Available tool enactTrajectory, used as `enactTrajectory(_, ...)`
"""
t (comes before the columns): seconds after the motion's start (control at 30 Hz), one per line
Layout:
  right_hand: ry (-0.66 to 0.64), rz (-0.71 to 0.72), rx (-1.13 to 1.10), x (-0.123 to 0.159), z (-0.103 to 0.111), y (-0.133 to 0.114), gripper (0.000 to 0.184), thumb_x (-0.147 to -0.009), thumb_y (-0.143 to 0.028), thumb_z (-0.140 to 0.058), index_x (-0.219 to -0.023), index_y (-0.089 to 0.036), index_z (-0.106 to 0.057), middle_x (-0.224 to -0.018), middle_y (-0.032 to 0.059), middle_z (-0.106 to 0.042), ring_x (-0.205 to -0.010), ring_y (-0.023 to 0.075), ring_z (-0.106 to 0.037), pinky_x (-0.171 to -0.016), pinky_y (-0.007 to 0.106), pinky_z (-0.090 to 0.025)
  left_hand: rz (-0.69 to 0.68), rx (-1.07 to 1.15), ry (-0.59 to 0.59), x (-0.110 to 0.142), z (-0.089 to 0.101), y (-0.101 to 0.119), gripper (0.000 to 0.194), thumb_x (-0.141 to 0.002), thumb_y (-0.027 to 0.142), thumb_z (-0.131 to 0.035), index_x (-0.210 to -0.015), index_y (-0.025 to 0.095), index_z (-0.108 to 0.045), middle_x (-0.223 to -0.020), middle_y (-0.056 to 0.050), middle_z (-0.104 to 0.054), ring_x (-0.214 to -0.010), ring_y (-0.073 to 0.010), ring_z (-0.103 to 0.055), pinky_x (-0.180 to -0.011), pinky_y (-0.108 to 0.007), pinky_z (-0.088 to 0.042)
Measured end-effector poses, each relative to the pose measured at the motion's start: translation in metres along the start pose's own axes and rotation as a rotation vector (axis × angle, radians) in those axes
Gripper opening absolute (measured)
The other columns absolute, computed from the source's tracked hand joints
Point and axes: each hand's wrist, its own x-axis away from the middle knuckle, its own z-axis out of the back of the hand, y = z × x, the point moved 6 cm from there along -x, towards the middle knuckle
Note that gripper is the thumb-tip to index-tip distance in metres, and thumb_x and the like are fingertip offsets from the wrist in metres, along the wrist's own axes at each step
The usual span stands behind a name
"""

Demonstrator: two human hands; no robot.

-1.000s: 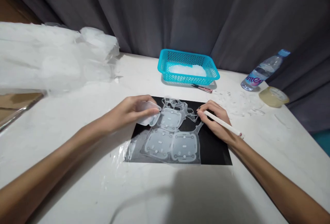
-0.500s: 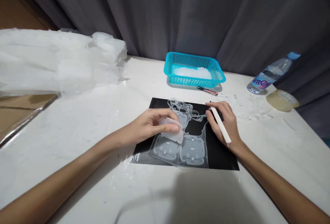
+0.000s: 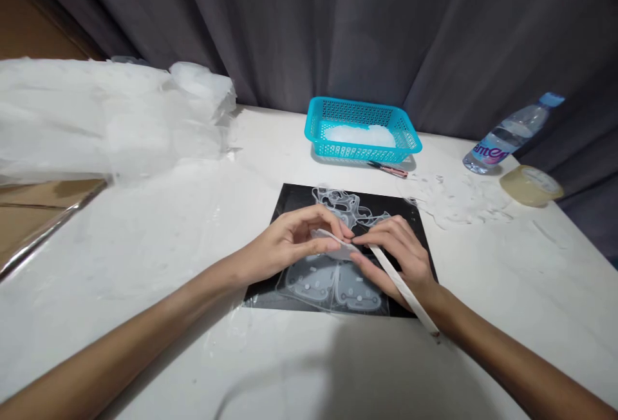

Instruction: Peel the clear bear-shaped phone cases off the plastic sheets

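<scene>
My left hand [image 3: 292,233] pinches a thin, translucent, rounded piece of plastic [image 3: 344,252] between thumb and fingers. My right hand [image 3: 408,259] is closed around a slim white-handled tool [image 3: 403,291], whose back end points toward me. Its fingertips meet the edge of the held piece, and the tool's tip is hard to make out there. Below both hands, a clear moulded plastic sheet [image 3: 358,291] with rounded panels lies on a black mat [image 3: 294,198]. Curly clear offcuts [image 3: 338,199] lie at the sheet's far side.
Behind the mat stands a blue basket [image 3: 363,152] with white pieces inside, and a cutter knife [image 3: 389,169] lies before it. To the right are plastic scraps [image 3: 463,204], a water bottle [image 3: 506,140] and a tape roll [image 3: 531,187]. Stacked white plastic [image 3: 116,117] fills the left.
My right hand has moved left and brought the tool to the piece in my left hand. The piece is now tilted more edge-on, and both hands' fingertips are close together.
</scene>
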Motion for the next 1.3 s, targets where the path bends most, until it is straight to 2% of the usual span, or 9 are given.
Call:
enactTrajectory(0.17, 0.027, 0.037, 0.033, 0.001, 0.001, -0.001, 0.015, -0.095, -0.012, -0.07, -0.106, -0.023, -0.07, -0.084, 0.0056, -0.068, -0.077, 0.021, -0.061, -0.07, 0.037, -0.052, -0.025, 0.0, -0.014, 0.001, -0.002, -0.005, 0.004, -0.098, 0.019, -0.071, -0.1, 0.018, -0.068, -0.11, -0.006, -0.073, -0.105, -0.0168, -0.071, -0.092, -0.029, -0.056)
enactTrajectory(0.3, 0.031, 0.088, 0.05, 0.004, -0.001, -0.004, 0.019, -0.092, -0.011, -0.073, -0.108, -0.021, -0.07, -0.085, 0.0062, -0.069, -0.078, 0.0215, -0.062, -0.07, 0.037, -0.051, -0.062, -0.058, 0.017, 0.002, -0.003, -0.006, 0.015, -0.092, 0.021, -0.079, -0.103, 0.019, -0.068, -0.104, -0.004, -0.073, -0.102, -0.0171, -0.071, -0.095, -0.031, -0.056)
enactTrajectory(0.47, 0.025, 0.094, 0.052, 0.005, -0.001, -0.004, 0.018, -0.094, -0.014, -0.073, -0.11, -0.022, -0.07, -0.085, 0.0055, -0.071, -0.077, 0.0212, -0.063, -0.07, 0.038, -0.052, -0.079, -0.18, 0.038, 0.003, -0.005, -0.002, 0.008, -0.095, 0.025, -0.077, -0.097, 0.018, -0.075, -0.099, -0.005, -0.075, -0.099, -0.0179, -0.071, -0.095, -0.031, -0.055)
enactTrajectory(0.63, -0.011, 0.046, 0.057, 0.004, -0.005, 0.001, 0.021, -0.093, -0.017, -0.075, -0.113, -0.019, -0.067, -0.091, 0.0084, -0.072, -0.083, 0.0231, -0.065, -0.074, 0.039, -0.054, -0.129, -0.189, 0.119, 0.003, 0.001, 0.003, 0.007, -0.092, 0.023, -0.08, -0.094, 0.017, -0.076, -0.095, -0.005, -0.077, -0.093, -0.0179, -0.073, -0.089, -0.03, -0.058)
enactTrajectory(0.73, -0.024, 0.016, 0.045, 0.003, -0.007, 0.004, 0.017, -0.094, -0.013, -0.071, -0.109, -0.021, -0.067, -0.089, 0.0072, -0.071, -0.084, 0.0233, -0.064, -0.075, 0.039, -0.054, -0.159, -0.189, 0.141, 0.004, 0.004, 0.006, 0.006, -0.091, 0.021, -0.081, -0.092, 0.017, -0.076, -0.094, -0.005, -0.078, -0.094, -0.0181, -0.075, -0.089, -0.029, -0.059)
enactTrajectory(0.97, 0.06, 0.02, 0.049, 0.003, -0.003, 0.004, 0.019, -0.095, -0.01, -0.067, -0.11, -0.021, -0.069, -0.084, 0.0055, -0.068, -0.078, 0.0208, -0.063, -0.071, 0.036, -0.054, -0.242, -0.405, 0.225, 0.012, 0.013, 0.016, 0.005, -0.093, 0.023, -0.078, -0.094, 0.018, -0.076, -0.102, -0.008, -0.08, -0.098, -0.0203, -0.075, -0.092, -0.033, -0.059)
enactTrajectory(1.13, 0.083, 0.026, 0.048, 0.004, -0.002, 0.003, 0.023, -0.094, -0.008, -0.068, -0.113, -0.022, -0.067, -0.086, 0.0059, -0.068, -0.078, 0.0214, -0.063, -0.07, 0.037, -0.054, -0.325, -0.472, 0.206, 0.014, 0.011, 0.022, 0.001, -0.095, 0.018, -0.076, -0.096, 0.019, -0.076, -0.103, -0.006, -0.08, -0.097, -0.0176, -0.076, -0.089, -0.028, -0.059)
enactTrajectory(1.3, 0.079, 0.027, 0.043, 0.004, -0.001, 0.002, 0.025, -0.093, -0.006, -0.068, -0.114, -0.02, -0.067, -0.086, 0.0068, -0.068, -0.079, 0.022, -0.064, -0.07, 0.038, -0.055, -0.389, -0.547, 0.219, 0.019, 0.007, 0.027, 0.007, -0.094, 0.014, -0.076, -0.098, 0.019, -0.075, -0.097, -0.004, -0.079, -0.093, -0.0159, -0.075, -0.086, -0.026, -0.059)
